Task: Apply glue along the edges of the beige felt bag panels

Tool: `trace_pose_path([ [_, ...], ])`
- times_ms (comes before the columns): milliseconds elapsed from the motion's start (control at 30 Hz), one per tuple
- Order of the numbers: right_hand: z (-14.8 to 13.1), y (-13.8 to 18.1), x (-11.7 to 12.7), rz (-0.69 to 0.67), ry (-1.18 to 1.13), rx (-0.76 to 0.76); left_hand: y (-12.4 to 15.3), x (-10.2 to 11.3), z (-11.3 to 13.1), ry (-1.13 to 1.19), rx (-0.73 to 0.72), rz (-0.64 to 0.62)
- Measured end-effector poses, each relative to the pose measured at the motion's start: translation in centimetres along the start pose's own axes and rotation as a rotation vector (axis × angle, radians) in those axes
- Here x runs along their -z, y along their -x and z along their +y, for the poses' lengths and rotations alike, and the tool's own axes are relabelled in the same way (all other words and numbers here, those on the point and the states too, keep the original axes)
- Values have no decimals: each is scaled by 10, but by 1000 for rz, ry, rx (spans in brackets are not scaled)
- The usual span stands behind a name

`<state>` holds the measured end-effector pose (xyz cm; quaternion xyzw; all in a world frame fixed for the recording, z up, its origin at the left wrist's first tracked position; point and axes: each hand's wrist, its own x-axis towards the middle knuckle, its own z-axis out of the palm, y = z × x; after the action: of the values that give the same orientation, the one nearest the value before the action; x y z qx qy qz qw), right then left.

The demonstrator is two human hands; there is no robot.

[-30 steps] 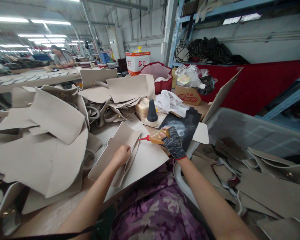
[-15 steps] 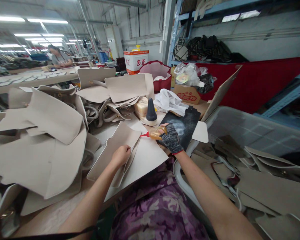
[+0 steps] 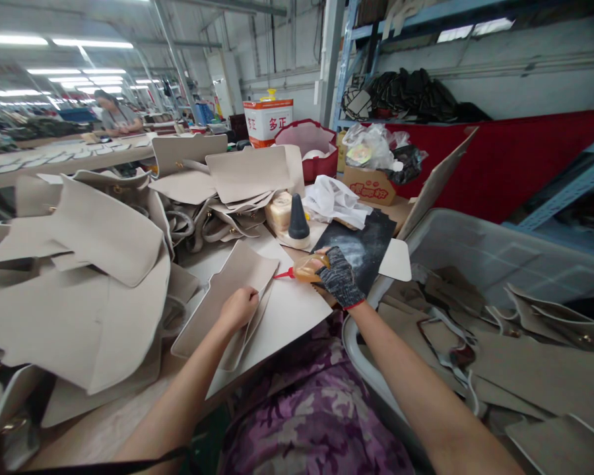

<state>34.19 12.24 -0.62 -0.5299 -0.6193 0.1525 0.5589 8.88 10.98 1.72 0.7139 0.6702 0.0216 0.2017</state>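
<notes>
My left hand (image 3: 240, 307) is closed on the edge of a beige leather panel (image 3: 235, 270), whose folded layers stand slightly apart along the right side. In my right hand (image 3: 340, 276), which wears a dark grey fingerless glove, is an amber glue bottle (image 3: 307, 268) with a thin red nozzle. The bottle lies nearly level, its nozzle tip pointing left, close to the panel's right edge; whether it touches cannot be made out. Beneath the panel is a pale board (image 3: 292, 310). Behind the bottle stands a dark cone-shaped cap on a pale base (image 3: 298, 223).
Beige leather pieces (image 3: 79, 290) are heaped on the left. A translucent bin (image 3: 515, 257) with more pieces stands at the right. Behind are a black sheet (image 3: 363, 247), a white plastic bag (image 3: 334, 201), a cardboard box (image 3: 371, 188) and a white-orange can (image 3: 268, 123). Another person (image 3: 116, 115) sits far left.
My right hand has brought the bottle slightly down and its red nozzle a little lower and leftward along the panel's edge. My left hand stays in place on the panel.
</notes>
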Motion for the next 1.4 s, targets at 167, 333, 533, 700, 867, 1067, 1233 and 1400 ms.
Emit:
trace_pose_path([
  [167, -11, 9, 3, 14, -26, -26, 1, 0, 0, 0, 5, 0],
  [333, -16, 19, 3, 2, -21, 7, 2, -1, -1, 3, -6, 8],
  [533, -21, 31, 5, -9, -40, 7, 2, -1, -1, 6, -6, 9],
  [700, -31, 43, 6, -41, -88, -12, 2, -1, -2, 11, -21, 8],
  [867, -40, 57, 6, -70, -101, -9, 3, -2, -3, 24, -32, 10],
  [1067, -47, 74, 5, -69, -102, 1, 3, -3, -4, 25, -36, 16],
  [1233, -53, 84, 5, -67, -127, 36, 4, -3, -4, 29, -35, 20],
  [1400, -57, 94, 7, -93, -167, 38, 5, -3, -4, 27, -35, 31],
])
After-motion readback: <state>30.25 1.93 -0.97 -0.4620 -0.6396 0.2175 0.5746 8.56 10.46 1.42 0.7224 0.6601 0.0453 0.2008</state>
